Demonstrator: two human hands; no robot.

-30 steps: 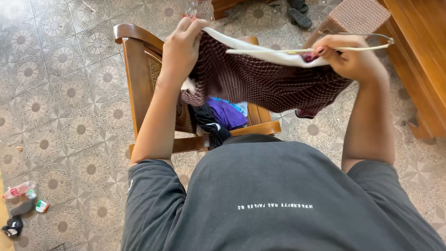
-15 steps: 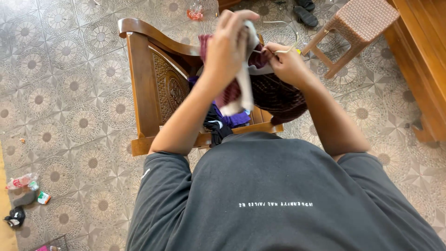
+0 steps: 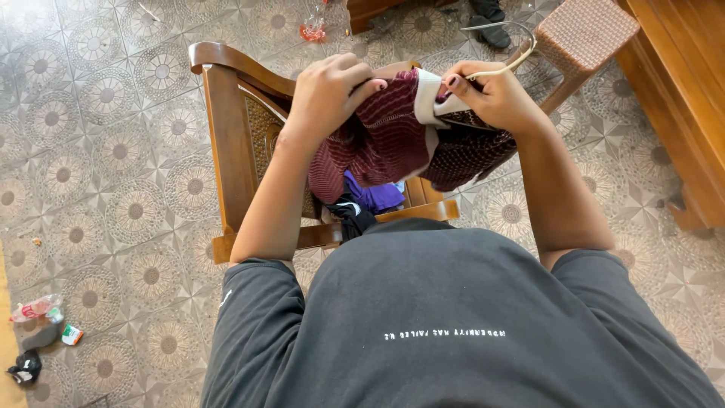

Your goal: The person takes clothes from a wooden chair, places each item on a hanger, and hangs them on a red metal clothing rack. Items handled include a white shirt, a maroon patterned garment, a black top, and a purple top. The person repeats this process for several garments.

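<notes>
In the head view the left hand (image 3: pixel 328 87) has its grip closed on a bunched fold of the maroon knitted garment (image 3: pixel 385 136), while the right hand (image 3: pixel 495 98) pinches the garment's white collar (image 3: pixel 427 98) together with the thin wire hanger (image 3: pixel 507 47), whose hook points up and away to the right. The garment hangs between the two hands, above the seat of the wooden chair (image 3: pixel 234 128); its long axis runs left to right. The collar lies just beside the right hand, which is nearer the hanger than the left.
</notes>
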